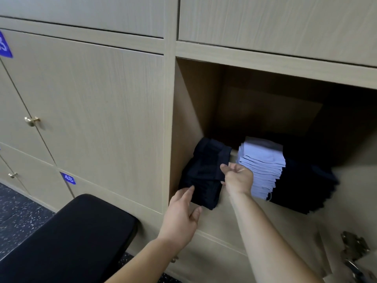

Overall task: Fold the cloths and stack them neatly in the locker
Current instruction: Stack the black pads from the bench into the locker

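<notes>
Head view: my right hand (237, 177) pinches the folded navy cloth (204, 172) just left of the pale blue stack (263, 168) in the locker (189, 111), my left hand (181, 213) resting straight-fingered against its near edge.

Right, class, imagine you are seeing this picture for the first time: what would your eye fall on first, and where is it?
The two hands in the middle: the left hand rests against the front of a pile of dark cloths at the left of the open locker, and the right hand pinches its right edge. Next, the pale blue pile stands out brightly between it and another dark pile on the right.
</notes>
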A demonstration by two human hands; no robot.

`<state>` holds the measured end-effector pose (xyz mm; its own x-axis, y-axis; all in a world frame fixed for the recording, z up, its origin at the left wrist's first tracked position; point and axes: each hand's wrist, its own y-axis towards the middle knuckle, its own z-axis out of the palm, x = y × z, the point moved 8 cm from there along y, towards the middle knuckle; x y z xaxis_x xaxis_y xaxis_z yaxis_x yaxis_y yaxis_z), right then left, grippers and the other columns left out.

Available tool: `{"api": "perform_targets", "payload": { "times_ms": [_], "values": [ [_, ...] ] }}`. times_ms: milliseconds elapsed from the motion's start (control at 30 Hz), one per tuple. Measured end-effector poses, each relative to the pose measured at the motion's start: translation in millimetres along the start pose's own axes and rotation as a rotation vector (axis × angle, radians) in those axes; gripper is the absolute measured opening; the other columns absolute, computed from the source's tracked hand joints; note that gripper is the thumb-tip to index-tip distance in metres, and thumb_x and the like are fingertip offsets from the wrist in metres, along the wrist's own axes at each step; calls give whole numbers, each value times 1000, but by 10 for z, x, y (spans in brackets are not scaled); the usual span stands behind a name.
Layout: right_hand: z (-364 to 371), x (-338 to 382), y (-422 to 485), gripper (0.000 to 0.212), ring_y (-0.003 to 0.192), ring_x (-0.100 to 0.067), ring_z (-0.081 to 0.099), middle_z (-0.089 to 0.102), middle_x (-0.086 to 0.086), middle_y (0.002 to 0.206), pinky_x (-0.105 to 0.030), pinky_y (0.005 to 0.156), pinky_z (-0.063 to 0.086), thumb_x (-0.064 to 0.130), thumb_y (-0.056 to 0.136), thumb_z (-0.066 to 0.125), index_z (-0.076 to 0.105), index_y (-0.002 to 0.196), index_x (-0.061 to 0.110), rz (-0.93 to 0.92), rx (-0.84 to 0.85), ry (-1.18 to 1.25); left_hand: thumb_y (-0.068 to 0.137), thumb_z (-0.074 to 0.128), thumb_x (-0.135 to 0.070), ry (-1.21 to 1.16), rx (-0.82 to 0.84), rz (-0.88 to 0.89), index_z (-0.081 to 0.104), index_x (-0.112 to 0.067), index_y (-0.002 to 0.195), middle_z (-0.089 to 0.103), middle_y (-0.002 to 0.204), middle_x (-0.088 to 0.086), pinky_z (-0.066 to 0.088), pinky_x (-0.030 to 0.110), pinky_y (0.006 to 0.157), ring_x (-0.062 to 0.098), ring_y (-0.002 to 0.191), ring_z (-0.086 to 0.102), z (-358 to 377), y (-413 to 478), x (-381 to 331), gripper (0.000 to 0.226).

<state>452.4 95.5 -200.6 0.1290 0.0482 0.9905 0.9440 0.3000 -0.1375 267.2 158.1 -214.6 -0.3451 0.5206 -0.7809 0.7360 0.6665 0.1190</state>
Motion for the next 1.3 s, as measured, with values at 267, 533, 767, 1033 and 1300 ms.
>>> {"api": "perform_targets", "payload": {
  "times_ms": [267, 533, 767, 1033, 1300],
  "values": [
    [-6, -9, -12, 30, 95, -24, 62, 65, -18, 117, -12, 42, 47, 6, 88, 68, 63, 115, -4, 109, -16, 221, 99, 53, -26, 70, 23, 26, 21, -23, 154, 28, 154, -8, 17, 9, 106, 8, 141, 27, 139, -1, 9, 64],
    [25, 8, 3, 30, 95, -23, 67, 70, -6, 102, -33, 76, 56, 15, 85, 72, 66, 112, 4, -89, -24, -156, 99, 52, -29, 94, 51, -1, 17, -23, 155, 25, 156, -6, 21, 23, 117, 11, 143, 23, 238, -3, 95, 67],
    [-35, 189, -137, 50, 106, -18, 59, 55, 5, 115, -32, 80, 47, 41, 81, 73, 59, 126, 26, -337, -54, -620, 101, 48, -29, 50, 39, -46, 16, -21, 155, 22, 158, -3, 11, 13, 110, 13, 147, 16, 361, -20, 101, 63],
    [-10, 119, -354, 49, 129, -6, 35, 47, 12, 131, -23, 103, 33, 36, 82, 72, 60, 129, 29, -591, 181, -692, 100, 49, -29, 53, 16, -26, 16, -21, 155, 19, 157, -4, 11, 13, 112, 11, 145, 16, 458, -62, 122, 64],
    [54, -19, -244, 58, 138, -13, 36, 43, -3, 148, -26, 111, 29, 35, 86, 70, 51, 139, 23, -402, 226, -582, 100, 48, -26, 61, 14, 6, 17, -24, 155, 16, 156, 0, 8, 12, 111, 13, 145, 14, 535, -29, 100, 63]
  ]
}}
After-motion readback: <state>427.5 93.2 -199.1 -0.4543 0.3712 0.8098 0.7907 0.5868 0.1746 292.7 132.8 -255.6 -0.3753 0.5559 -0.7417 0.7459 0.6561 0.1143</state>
